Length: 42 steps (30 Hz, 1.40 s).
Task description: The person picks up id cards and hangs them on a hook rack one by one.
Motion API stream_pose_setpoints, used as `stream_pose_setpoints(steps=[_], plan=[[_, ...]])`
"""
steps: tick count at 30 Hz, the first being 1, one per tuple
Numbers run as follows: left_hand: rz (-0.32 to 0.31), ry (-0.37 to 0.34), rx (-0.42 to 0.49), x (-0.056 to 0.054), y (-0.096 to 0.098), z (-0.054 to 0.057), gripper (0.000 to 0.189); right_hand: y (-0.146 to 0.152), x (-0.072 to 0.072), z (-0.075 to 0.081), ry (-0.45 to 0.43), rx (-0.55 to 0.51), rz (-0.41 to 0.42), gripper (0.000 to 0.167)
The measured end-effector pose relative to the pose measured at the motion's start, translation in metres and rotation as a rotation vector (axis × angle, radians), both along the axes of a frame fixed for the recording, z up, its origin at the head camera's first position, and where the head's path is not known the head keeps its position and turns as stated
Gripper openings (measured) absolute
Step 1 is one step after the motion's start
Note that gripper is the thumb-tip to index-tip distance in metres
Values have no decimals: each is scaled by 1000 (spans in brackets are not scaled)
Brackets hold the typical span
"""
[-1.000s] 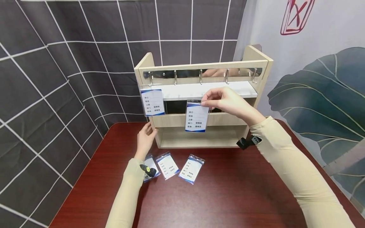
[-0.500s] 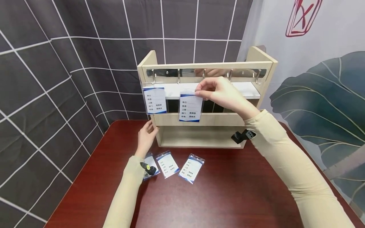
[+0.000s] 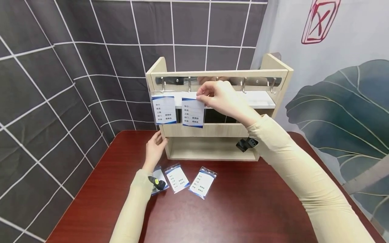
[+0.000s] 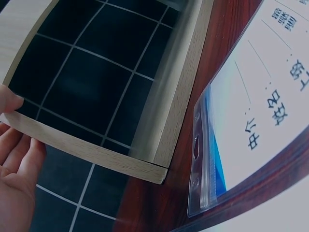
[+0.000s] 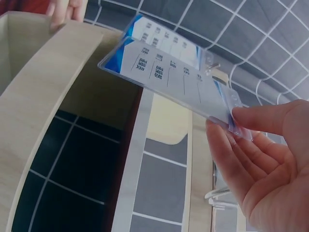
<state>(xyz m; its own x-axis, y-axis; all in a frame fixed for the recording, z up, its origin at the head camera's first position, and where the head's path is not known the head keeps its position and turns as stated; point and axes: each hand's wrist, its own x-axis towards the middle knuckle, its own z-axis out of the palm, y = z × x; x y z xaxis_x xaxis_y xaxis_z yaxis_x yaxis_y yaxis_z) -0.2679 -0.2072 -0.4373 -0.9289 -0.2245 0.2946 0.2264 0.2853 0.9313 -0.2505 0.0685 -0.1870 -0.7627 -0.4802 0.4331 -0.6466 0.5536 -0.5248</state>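
Note:
My right hand [image 3: 221,98] pinches the top edge of a clear badge holder [image 3: 193,113] between thumb and fingers, just below the second hook [image 3: 189,83] from the left. In the right wrist view, this badge holder [image 5: 169,82] hangs tilted from my fingertips. Another badge holder [image 3: 164,109] hangs at the leftmost hook [image 3: 162,83]. With my left hand [image 3: 155,150] I grip the left side panel of the wooden shelf [image 3: 212,130]; in the left wrist view, the thumb and fingers lie on either side of the board [image 4: 87,145].
Several badge holders lie on the red-brown table [image 3: 237,209]: one [image 3: 203,182] alone, one [image 3: 177,178] left of it, and one [image 3: 158,179] partly under my left wrist. More hooks [image 3: 243,84] line the shelf's metal strip toward the right. A gridded dark cloth [image 3: 115,27] hangs behind.
My right hand has moved left and up with the badge holder, from mid-shelf to near the second hook. The left hand keeps its hold on the shelf panel.

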Motion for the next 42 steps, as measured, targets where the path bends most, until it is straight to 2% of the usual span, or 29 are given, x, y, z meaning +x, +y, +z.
stream_pose_setpoints(steps=[6,11,21,31,42], plan=[[1,-7,12,4,3,1,52,-9,-2,0,-38,-37,42,9],[2,8,11,1,2,-1,51,-14,-4,3,-49,-57,36,11],[3,10,10,0,-1,0,52,-23,-9,5,-36,-12,-23,12],[5,-22,10,0,0,-3,51,-26,-10,7,82,79,-125,18],[-7,-21,26,-1,0,-1,51,-23,-13,10,31,53,-115,19]])
